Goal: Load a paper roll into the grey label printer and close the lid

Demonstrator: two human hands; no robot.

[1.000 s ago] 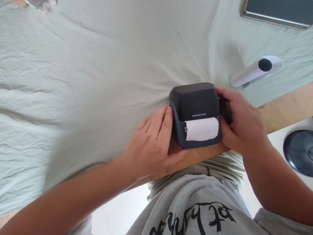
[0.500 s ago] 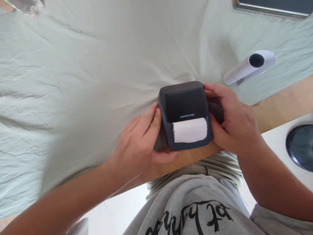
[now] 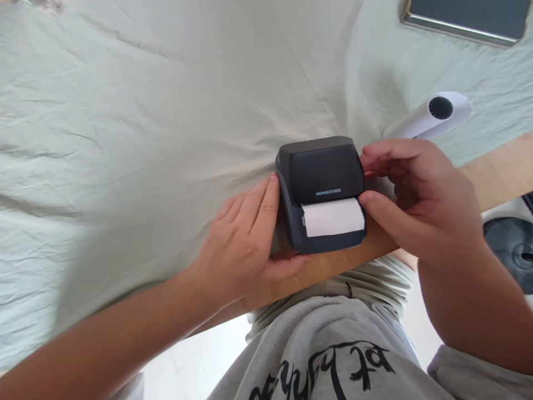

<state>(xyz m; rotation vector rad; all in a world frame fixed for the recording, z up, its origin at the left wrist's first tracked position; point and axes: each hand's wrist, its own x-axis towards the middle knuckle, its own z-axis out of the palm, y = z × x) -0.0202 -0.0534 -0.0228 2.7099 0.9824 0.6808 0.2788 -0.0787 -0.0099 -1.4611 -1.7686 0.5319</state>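
A dark label printer (image 3: 327,172) with NIIMBOT lettering on its lid sits close to the front edge of the cloth-covered table. From its front slot a piece of white label paper (image 3: 333,218) sticks out. My left hand (image 3: 245,239) grips the printer, fingers pressed along its left side and thumb at the front lower corner. At the right side, my right hand (image 3: 433,194) has its thumb and fingertips against the printer's edge, the thumb by the end of the paper and the other fingers curled. The printer's underside and back are hidden.
A white cylindrical object (image 3: 420,119) with a round black end stands to the right on the pale green cloth (image 3: 179,111). A dark flat device (image 3: 466,19) with a shiny rim lies at the upper right. Below right is a round black object (image 3: 510,250). The wooden table edge (image 3: 495,166) runs near my body.
The printer appears slightly further right in the view. My right hand has shifted right and turned, its thumb moving up from the printer's lower side to beside the paper. My left hand keeps its grip.
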